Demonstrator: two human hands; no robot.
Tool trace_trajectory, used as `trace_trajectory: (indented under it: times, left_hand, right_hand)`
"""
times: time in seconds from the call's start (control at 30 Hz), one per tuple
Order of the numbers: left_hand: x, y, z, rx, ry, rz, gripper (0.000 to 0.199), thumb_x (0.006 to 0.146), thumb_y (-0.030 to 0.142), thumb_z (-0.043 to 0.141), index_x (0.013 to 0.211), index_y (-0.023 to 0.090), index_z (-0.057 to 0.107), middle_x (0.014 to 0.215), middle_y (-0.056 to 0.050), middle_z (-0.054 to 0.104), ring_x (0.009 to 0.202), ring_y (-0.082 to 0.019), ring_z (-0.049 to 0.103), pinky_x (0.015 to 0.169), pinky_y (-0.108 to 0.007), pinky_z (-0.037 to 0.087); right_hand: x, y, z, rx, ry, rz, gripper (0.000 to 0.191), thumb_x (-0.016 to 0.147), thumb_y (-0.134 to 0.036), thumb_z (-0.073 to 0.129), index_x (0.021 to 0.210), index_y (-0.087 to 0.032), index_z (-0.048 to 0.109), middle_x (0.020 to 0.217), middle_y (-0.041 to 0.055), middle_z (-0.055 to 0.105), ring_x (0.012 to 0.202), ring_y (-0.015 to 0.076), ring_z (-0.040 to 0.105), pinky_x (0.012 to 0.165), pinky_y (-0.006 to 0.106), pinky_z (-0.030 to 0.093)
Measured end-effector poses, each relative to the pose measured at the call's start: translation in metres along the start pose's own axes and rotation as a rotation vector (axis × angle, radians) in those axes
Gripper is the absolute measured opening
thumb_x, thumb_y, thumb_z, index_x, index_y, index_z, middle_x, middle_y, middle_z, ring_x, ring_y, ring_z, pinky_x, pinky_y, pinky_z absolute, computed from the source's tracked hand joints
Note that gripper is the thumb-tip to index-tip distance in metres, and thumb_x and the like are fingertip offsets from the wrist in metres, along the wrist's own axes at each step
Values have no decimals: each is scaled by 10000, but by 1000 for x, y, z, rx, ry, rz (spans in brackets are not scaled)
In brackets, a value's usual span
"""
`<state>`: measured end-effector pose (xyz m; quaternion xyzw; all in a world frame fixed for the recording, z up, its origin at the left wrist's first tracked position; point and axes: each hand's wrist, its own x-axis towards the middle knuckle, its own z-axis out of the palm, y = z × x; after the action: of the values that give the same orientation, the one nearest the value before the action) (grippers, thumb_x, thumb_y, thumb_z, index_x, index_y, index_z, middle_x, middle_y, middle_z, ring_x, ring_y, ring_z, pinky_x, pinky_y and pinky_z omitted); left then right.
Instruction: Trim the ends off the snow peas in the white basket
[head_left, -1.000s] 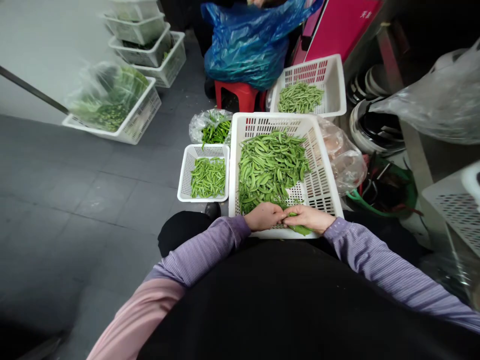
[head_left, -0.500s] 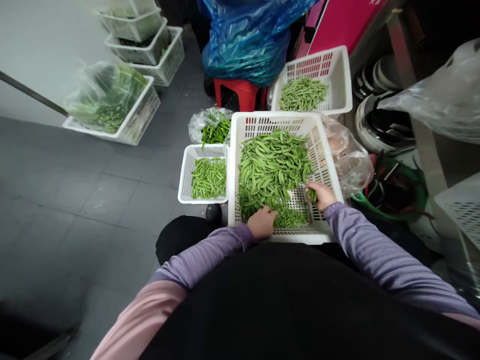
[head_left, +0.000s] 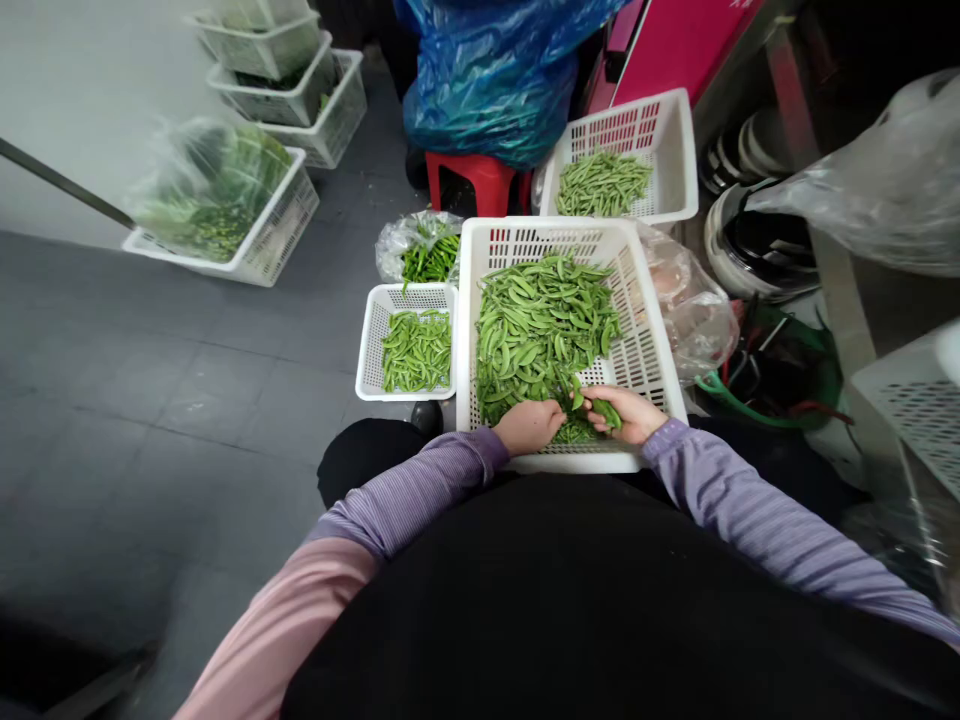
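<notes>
A large white slotted basket (head_left: 474, 300) in front of me holds a heap of snow peas (head_left: 540, 320), with small green trimmings (head_left: 576, 432) at its near end. Over that near end, my right hand (head_left: 631, 412) is closed around a few snow peas (head_left: 604, 412), and one pod (head_left: 577, 393) sticks up by its fingertips. My left hand (head_left: 529, 427) is closed, its fingertips pinched together just left of that pod. What lies in the left fingertips is hidden.
Left of the large basket stands a small white basket (head_left: 367, 350) of green pods, with a bag of green peppers (head_left: 429, 258) behind it. Farther back are a basket of green beans (head_left: 682, 150) and a red stool (head_left: 480, 178) under a blue bag (head_left: 487, 90). A green basin (head_left: 817, 350) sits right.
My right hand has moved left and slightly down from the basket's right side to meet my left hand. A pod now stands up between the hands.
</notes>
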<state>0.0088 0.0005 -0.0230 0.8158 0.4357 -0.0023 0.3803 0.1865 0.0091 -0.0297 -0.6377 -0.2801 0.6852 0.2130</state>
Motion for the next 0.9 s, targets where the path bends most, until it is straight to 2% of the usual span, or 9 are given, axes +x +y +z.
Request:
trace_trajectory:
  times: [0.1, 0.3, 0.4, 0.47, 0.57, 0.63, 0.7, 0.8, 0.9]
  left_hand:
    - [-2, 7, -1, -81, 4, 98, 297, 878, 246, 307, 873, 147, 588, 802, -42, 647, 723, -128, 590, 699, -225, 429]
    - [-15, 17, -2, 57, 88, 172, 282, 852, 239, 335, 785, 145, 592, 768, -49, 643, 699, -129, 581, 668, -224, 413]
    - [-20, 16, -5, 131, 73, 197, 243, 804, 248, 396, 731, 154, 608, 752, -49, 649, 705, -146, 588, 650, -232, 412]
    - [-19, 11, -10, 157, 120, 114, 249, 788, 279, 410, 725, 159, 618, 745, -55, 652, 710, -163, 593, 637, -244, 416]
    - [-14, -2, -19, 164, 210, -126, 278, 798, 267, 374, 764, 157, 627, 747, -69, 648, 714, -179, 598, 636, -264, 426]
    - [-12, -7, -24, 163, 220, -187, 284, 806, 231, 354, 797, 154, 627, 774, -72, 640, 743, -180, 598, 663, -271, 435]
    - [-13, -6, -24, 162, 240, -123, 279, 810, 209, 359, 914, 153, 611, 886, -74, 624, 802, -170, 592, 700, -265, 443]
    - [-20, 5, -18, 190, 278, 138, 366, 826, 232, 393, 1180, 178, 465, 1170, -74, 508, 937, -147, 557, 749, -238, 447]
    - [-23, 12, -9, 301, 166, 353, 319, 877, 291, 338, 1148, 189, 473, 1156, -61, 503, 937, -137, 548, 730, -225, 445]
  right_hand:
    - [-21, 5, 9, 203, -54, -39, 184, 578, -292, 661, 560, -155, 539, 482, -38, 467, 356, 58, 364, 338, 200, 235]
    - [-35, 10, 25, 184, 83, -189, 225, 555, -284, 713, 529, -153, 532, 465, -30, 500, 365, 62, 408, 343, 199, 286]
    - [-46, 7, 30, 134, 10, -135, 249, 524, -278, 728, 510, -152, 514, 449, -32, 487, 360, 65, 414, 341, 198, 287]
    - [-55, 4, 29, 101, -91, -85, 251, 514, -278, 730, 515, -146, 516, 437, -32, 478, 341, 60, 397, 331, 196, 264]
    - [-69, 1, 22, 91, -193, -51, 220, 546, -286, 708, 589, -132, 557, 437, -35, 470, 320, 52, 371, 319, 190, 212]
    - [-75, 0, 16, 99, -231, -38, 206, 573, -290, 685, 615, -127, 566, 440, -33, 464, 312, 48, 353, 314, 190, 180]
    - [-78, 1, 11, 110, -260, -19, 200, 583, -289, 672, 611, -123, 564, 445, -34, 455, 306, 42, 330, 312, 192, 163]
    - [-76, 5, 7, 118, -282, 8, 209, 573, -300, 671, 588, -129, 552, 442, -42, 436, 303, 37, 305, 315, 194, 152]
    - [-68, 9, 3, 42, -300, 47, 234, 559, -345, 667, 605, -142, 560, 432, -51, 422, 309, 53, 314, 325, 205, 173]
